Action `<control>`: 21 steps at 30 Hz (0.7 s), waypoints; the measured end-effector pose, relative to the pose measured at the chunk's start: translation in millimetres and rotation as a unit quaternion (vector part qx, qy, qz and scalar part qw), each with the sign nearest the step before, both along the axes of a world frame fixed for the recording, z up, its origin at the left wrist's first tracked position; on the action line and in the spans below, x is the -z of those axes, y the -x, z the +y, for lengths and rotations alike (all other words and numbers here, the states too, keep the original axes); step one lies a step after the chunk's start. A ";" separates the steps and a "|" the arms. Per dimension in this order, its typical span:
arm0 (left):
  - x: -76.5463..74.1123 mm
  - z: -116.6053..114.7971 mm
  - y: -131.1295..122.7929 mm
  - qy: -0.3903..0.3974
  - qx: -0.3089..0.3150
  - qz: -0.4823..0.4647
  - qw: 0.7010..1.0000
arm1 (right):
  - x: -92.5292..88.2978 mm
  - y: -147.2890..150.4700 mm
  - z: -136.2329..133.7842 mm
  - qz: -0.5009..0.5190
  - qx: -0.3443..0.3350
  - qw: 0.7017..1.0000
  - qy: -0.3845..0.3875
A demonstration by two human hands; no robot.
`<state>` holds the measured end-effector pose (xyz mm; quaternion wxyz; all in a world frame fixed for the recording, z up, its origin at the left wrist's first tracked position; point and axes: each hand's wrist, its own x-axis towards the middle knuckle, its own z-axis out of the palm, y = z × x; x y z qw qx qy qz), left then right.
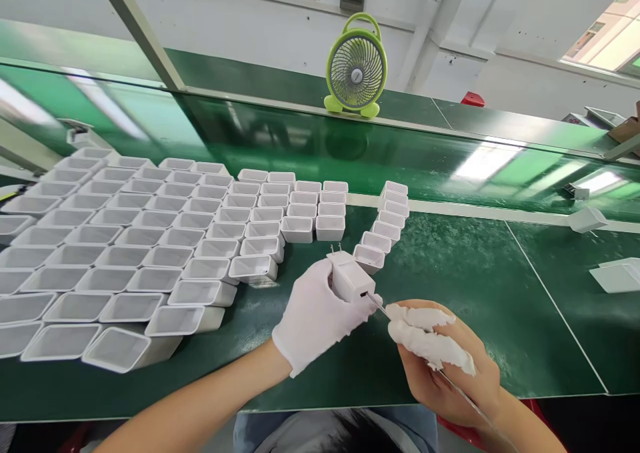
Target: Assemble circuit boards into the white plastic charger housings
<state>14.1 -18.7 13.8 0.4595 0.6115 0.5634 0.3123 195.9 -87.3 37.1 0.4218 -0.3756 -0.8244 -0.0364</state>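
In the head view my left hand [323,313], in a white glove, is closed around a white plug adapter [353,278]. Two thin metal prongs stick out of its far end, and a small dark slot shows on its near end. My right hand [445,353] has white wrapping on some fingers and pinches a thin metal rod [379,305]. The rod's tip is at the slot; how deep it goes I cannot tell. Its other end runs back under my palm toward the lower right. Beyond the adapter stands a short row of white open-topped plastic cases [376,242].
Many white open-topped cases [165,256] stand in close rows on the green table [465,293] at left. A green fan [357,69] sits on the ledge behind. More white pieces [617,276] lie at far right, and a pronged adapter [587,219] lies nearby.
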 end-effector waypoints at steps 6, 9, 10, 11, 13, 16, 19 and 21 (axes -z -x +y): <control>4.3 -1.2 -3.5 0.071 0.013 -0.007 0.997 | -10.0 -2.0 -4.7 -0.067 -0.030 0.996 0.041; 6.2 -1.4 -3.5 0.075 0.015 -0.033 0.997 | -12.6 -3.0 -7.1 -0.063 -0.036 0.996 0.056; 6.4 -1.7 -3.4 0.073 0.013 -0.048 0.996 | -13.2 -3.1 -7.9 -0.053 -0.037 0.996 0.062; 6.4 -2.0 -3.3 0.073 0.012 -0.067 0.995 | -13.6 -3.3 -8.8 -0.038 -0.036 0.996 0.073; 5.0 -2.7 -3.1 0.085 0.008 -0.117 0.990 | -14.0 -4.7 -9.8 0.018 -0.033 0.995 0.090; -0.1 -3.2 -2.4 0.139 0.013 -0.194 0.971 | -12.0 -10.7 -5.1 0.174 -0.010 0.979 0.108; -7.5 -2.8 -1.3 0.180 0.017 -0.252 0.951 | -8.4 -18.5 10.3 0.327 0.058 0.940 0.079; -12.1 -3.0 -0.7 0.182 0.023 -0.278 0.943 | -7.8 -22.2 22.5 0.346 0.094 0.928 0.105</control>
